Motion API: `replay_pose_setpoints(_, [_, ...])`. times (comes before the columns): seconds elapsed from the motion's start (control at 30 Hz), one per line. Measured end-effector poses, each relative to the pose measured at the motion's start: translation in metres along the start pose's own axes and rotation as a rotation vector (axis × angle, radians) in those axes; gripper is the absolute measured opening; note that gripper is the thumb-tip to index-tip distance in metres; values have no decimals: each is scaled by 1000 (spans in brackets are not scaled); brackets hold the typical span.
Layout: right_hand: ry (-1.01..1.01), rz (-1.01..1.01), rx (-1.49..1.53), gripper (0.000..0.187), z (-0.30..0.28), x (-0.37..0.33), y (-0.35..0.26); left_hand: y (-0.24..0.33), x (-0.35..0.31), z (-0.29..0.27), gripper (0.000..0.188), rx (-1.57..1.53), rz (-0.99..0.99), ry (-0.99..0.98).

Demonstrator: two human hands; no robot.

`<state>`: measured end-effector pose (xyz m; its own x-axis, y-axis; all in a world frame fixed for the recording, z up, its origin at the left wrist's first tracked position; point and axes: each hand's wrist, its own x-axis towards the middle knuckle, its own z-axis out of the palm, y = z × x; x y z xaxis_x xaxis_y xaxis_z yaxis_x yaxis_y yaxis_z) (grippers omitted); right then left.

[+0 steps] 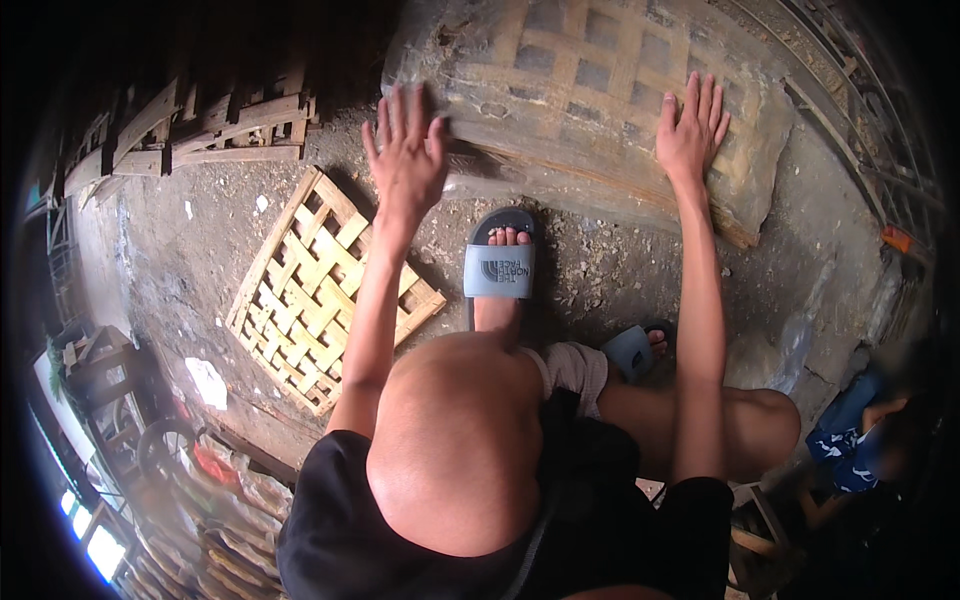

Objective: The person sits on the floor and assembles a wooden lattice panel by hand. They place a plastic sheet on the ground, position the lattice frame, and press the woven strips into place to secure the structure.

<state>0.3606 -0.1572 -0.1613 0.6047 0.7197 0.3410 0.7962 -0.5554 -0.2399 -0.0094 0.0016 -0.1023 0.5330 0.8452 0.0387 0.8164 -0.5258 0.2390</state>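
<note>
A woven lattice panel under a cloudy plastic sheet (600, 120) lies on the ground at the far side. My right hand (692, 135) rests flat on the sheet toward its right part, fingers stretched out and holding nothing. At the sheet's left edge is my left hand (407, 160), its fingers spread and slightly blurred; whether it touches the plastic I cannot tell. A second woven panel (310, 290), of pale slats in a wooden frame, lies uncovered to the left, partly behind my left forearm.
Stacked slatted wooden panels (230, 130) stand at the far left. My sandalled foot (498, 265) is planted before the sheet. Wooden frames and a wheel (165, 450) fill the lower left. Another person in blue patterned clothing (845, 455) is at the lower right.
</note>
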Motion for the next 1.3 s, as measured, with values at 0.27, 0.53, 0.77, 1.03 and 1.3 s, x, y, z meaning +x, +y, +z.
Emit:
replay_pose_setpoints(0.27, [3, -5, -48, 66, 4, 0, 5, 94, 2, -20, 67, -306, 358, -1])
replay_pose_setpoints(0.53, [-32, -10, -45, 66, -1, 0, -2, 111, 81, 58, 65, -60, 457, 127])
replay_pose_setpoints(0.77, [-74, 19, -41, 66, -8, 2, -13, -30, 66, 14, 70, 0, 65, 284])
replay_pose_setpoints(1.03, [-80, 27, -42, 66, -15, 3, -11, 168, 171, 45, 69, -270, 709, 166])
replay_pose_setpoints(1.3, [-91, 0, 29, 63, -6, 1, -22, -12, 300, 49, 62, 282, 529, 118])
